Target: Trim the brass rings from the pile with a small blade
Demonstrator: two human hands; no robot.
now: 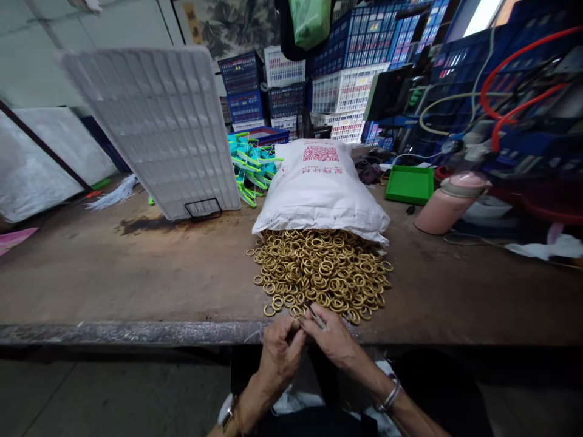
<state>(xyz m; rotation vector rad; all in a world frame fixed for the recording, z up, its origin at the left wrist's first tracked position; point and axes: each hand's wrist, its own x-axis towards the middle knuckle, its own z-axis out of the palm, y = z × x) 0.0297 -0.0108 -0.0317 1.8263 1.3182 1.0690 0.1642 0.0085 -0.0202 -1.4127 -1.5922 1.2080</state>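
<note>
A pile of brass-coloured rings (319,270) spills from the mouth of a white woven sack (314,182) onto the table. Just in front of the pile, at the table's near edge, my two hands meet. My left hand (279,352) is closed in a pinch, thumb against the curled fingers; what it holds is too small or hidden to make out. My right hand (334,340) grips a slim metal tool (317,318), its kind unclear, and its fingertips touch those of the left. The closest rings lie right beyond my fingertips.
On the brown table (182,273), a ridged white plastic panel (159,127) leans upright at left in a black wire stand (203,208). Teal and green clips (250,167) are heaped behind it. At right are a green tray (410,184) and a pink bottle (444,206). Crates (337,91) stand behind.
</note>
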